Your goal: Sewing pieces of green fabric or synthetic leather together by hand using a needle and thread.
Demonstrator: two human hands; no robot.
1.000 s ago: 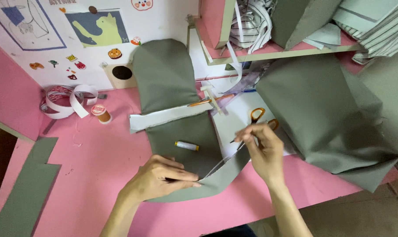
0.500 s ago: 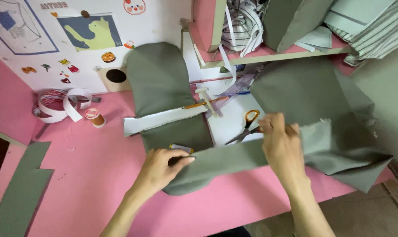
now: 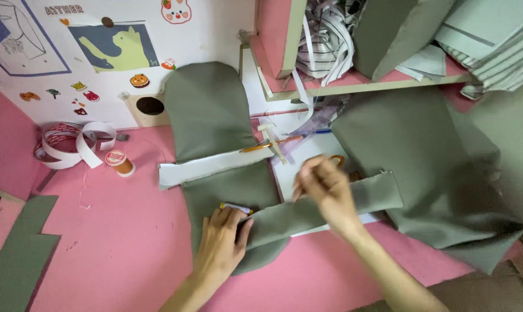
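Since prev frame green fabric strip (image 3: 331,205) unfolded flat; left hand (image 3: 222,242) pressing it w/ fingers spread, right hand (image 3: 326,188) blurred, grip unclear.

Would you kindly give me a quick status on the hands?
Left hand flat on green fabric strip. Right hand over strip's middle. Scissors partly hidden behind.

Thread: an orange spool of thread (image 3: 120,161) stands upright on the pink tabletop (image 3: 117,242).
Tape: a loose coil of white printed ribbon tape (image 3: 71,143) lies just left of the spool.
Wall: a cat picture (image 3: 116,48) and small stickers (image 3: 139,80).
Shelf: a pink shelf (image 3: 354,86) carries striped folded fabric (image 3: 492,40).
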